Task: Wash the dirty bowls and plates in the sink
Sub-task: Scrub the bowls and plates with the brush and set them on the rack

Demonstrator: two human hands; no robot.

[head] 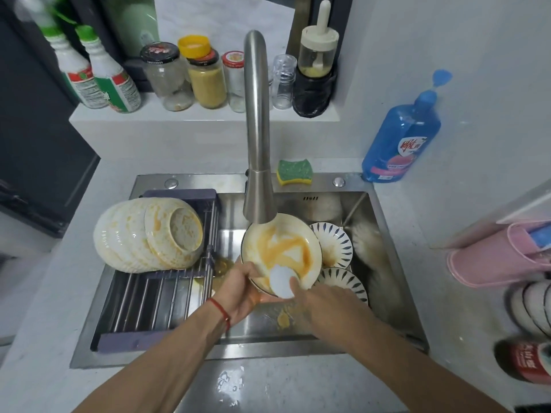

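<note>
Both forearms reach in over the sink. Stacked dirty bowls lie tipped on the rack at left. Left hand grips the rim of a sauce-smeared plate under the faucet; right hand pinches a white pad against it. Patterned plates sit just right.
</note>
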